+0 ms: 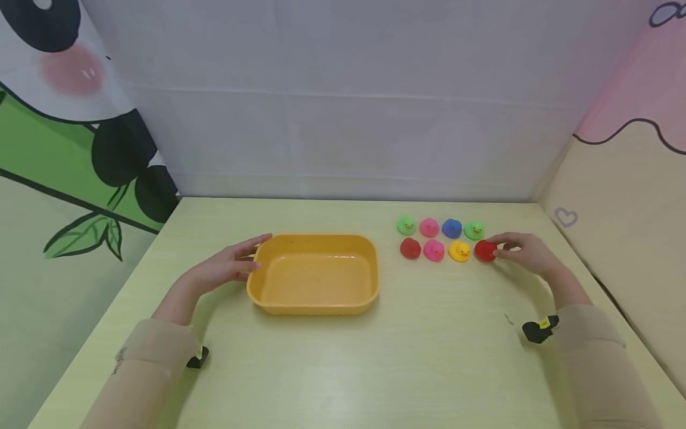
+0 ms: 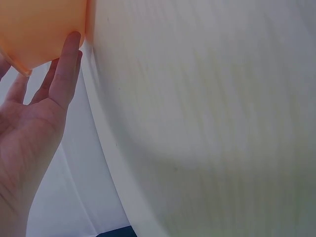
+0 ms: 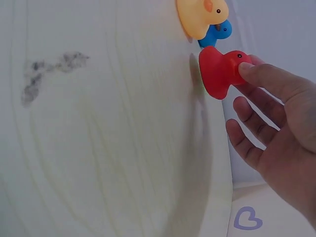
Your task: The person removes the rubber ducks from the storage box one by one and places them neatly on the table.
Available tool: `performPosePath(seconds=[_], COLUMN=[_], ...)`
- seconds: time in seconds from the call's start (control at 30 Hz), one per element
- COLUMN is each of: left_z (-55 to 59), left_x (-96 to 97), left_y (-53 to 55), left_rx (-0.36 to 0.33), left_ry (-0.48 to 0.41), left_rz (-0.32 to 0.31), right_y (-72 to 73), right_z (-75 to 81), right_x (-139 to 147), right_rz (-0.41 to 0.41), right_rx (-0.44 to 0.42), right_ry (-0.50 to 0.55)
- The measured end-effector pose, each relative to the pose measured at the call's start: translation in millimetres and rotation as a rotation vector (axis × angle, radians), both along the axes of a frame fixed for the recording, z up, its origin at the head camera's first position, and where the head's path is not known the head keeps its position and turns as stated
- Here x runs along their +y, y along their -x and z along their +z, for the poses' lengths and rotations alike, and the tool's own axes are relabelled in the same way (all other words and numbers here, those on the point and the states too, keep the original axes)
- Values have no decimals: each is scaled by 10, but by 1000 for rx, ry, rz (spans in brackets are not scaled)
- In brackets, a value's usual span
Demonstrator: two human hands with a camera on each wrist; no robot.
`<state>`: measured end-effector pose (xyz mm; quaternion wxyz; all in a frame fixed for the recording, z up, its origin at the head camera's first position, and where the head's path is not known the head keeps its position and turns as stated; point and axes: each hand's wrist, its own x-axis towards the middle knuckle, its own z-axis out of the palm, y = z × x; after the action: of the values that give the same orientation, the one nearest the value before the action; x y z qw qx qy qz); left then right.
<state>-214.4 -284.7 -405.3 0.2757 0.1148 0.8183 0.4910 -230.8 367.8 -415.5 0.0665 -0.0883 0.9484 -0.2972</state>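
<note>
My right hand [image 1: 522, 253] pinches a red rubber duck [image 3: 219, 71] between thumb and forefinger, at the right end of the front row of ducks. The other fingers are loosely bent beneath it in the right wrist view. At the left end of a yellow plastic basin [image 1: 313, 311], my left hand [image 1: 227, 265] holds the rim, its thumb over the edge. Its fingers [image 2: 66, 69] lie along the outer wall in the left wrist view. Beside the held duck stand a yellow duck [image 1: 459, 251] and a green duck [image 1: 474, 230].
Left of those are another red duck [image 1: 410, 248], two pink ducks [image 1: 434, 250], a blue duck [image 1: 452, 228] and a second green duck [image 1: 406, 225]. A pale wood-grain table [image 1: 343, 369] carries everything. A white panel [image 1: 343, 143] rises behind, with printed panels at both sides.
</note>
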Motion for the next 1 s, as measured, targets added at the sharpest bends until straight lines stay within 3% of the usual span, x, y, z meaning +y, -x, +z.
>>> performPosePath(seconds=[0.23,0.5,0.73,0.87,1.0], left_z=[-12,2,7,97,305], left_x=[9,31,40,35,86], left_y=[3,16,67,90,86], left_rx=[-10,-17,28,97,202], left_ry=[-14,-54,-8,24,85], left_rz=[10,6,-1,22,71], right_y=[9,-30,-14,-15,-46], right_z=[-70,-40,-19,77,302], right_x=[19,5,43,46,-50], right_rz=[7,-3,-4,15,5], right_rx=[-21,-73,-71,-12,40], right_ry=[-6,51,83,95,81])
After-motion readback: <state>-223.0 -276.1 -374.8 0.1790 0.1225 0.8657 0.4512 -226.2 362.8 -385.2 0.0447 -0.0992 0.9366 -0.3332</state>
